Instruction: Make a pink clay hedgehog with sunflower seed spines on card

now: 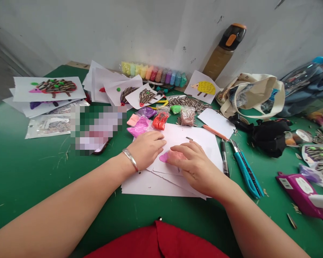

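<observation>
My left hand lies palm down, fingers stretched out, on the left part of a stack of white paper. My right hand rests over the same sheets with its fingers apart, its fingertips on a flat patch of salmon-pink clay. A magenta clay tip pokes out at the patch's left end. The right fingers partly cover the clay. Just above it sits a single sunflower seed. Bags of magenta clay, red clay and brown clay lie beyond my hands.
Right of the paper are an orange pencil, a black pen, a teal cutter and a magenta glue gun. Seed hedgehog pictures, a seed pile, a bottle and a tote bag stand farther back.
</observation>
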Tool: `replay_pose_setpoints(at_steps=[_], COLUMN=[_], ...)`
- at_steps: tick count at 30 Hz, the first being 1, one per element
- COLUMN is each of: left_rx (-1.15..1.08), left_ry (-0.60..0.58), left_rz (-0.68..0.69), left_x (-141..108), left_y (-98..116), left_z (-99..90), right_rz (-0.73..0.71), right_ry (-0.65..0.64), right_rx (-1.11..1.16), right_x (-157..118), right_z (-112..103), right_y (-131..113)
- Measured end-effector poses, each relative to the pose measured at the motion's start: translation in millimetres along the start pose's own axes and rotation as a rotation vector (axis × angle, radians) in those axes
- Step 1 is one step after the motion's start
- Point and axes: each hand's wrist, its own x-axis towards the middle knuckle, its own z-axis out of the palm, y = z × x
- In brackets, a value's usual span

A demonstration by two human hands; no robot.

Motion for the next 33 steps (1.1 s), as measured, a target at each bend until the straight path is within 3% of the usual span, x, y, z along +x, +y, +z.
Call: replay_pose_setpoints(at_steps=[3, 11, 22, 28, 33], left_rx=[0.011, 0.023, 0.015, 0.016, 0.016], left_ry=[-0.016, -0.007, -0.016, -0.014, -0.023], left_rz=[-0.006, -0.005, -0.008, -0.006, -0.009], left_x=[0, 1, 2, 2, 2], left_y=[0, 1, 1, 1, 1], left_z=[-0.1, 0.0, 0.0, 0.2, -0.4], right_rz=[0.055, 0.066, 0.109, 0.102, 0.144], right_ry=[0.048, 0.007, 0.118, 0.051, 0.097], right_rx=[0.015, -0.155, -0.086, -0.172, -0.075], right_x=[0, 3, 5, 6, 4], right_z=[3, 21, 19, 22, 19], right_y=[3, 0, 0, -3, 5])
